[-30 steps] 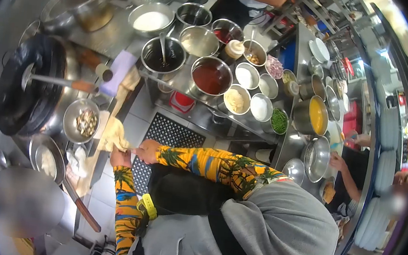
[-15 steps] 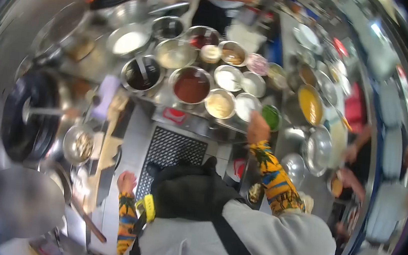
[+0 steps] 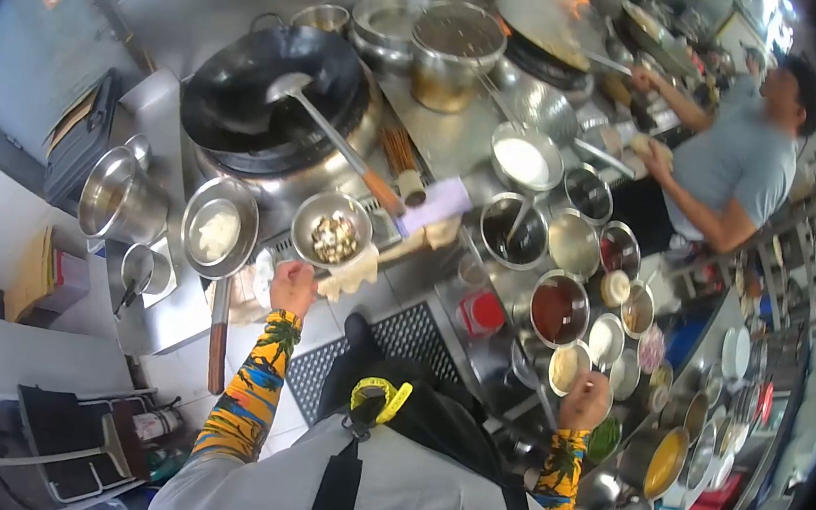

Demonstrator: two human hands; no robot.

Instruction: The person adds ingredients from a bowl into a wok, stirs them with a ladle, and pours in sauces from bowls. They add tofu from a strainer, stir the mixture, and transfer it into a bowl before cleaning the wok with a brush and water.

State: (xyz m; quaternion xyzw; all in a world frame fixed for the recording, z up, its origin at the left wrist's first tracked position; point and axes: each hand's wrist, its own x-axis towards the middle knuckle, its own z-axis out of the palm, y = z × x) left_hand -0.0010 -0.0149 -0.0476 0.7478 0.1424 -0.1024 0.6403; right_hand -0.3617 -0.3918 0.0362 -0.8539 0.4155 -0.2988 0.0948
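Note:
My left hand (image 3: 293, 288) is closed, knuckles up, just below the rim of a steel bowl (image 3: 365, 212) of pale and brown chopped pieces (image 3: 334, 236). Whether it grips the rim or a white cloth (image 3: 262, 279) beside it is hidden. My right hand (image 3: 586, 402) is closed over the seasoning bowls, with what looks like a thin spoon (image 3: 601, 364) reaching from it towards a bowl of white powder (image 3: 606, 335). A bowl of pale yellow paste (image 3: 568, 368) and a container of chopped greens (image 3: 605, 441) lie close to that hand.
A black wok (image 3: 216, 82) sits on the range, a wooden-handled ladle (image 3: 327, 128) across it. A pan (image 3: 221, 219) holds something white; its handle juts over the floor. A co-worker (image 3: 733, 141) stands at a flaming wok on the right. A perforated mat (image 3: 418, 342) covers the floor.
My view has swung left towards the range. My left hand has come up beside the bowl of chopped pieces, while my right hand stays by the seasoning bowls.

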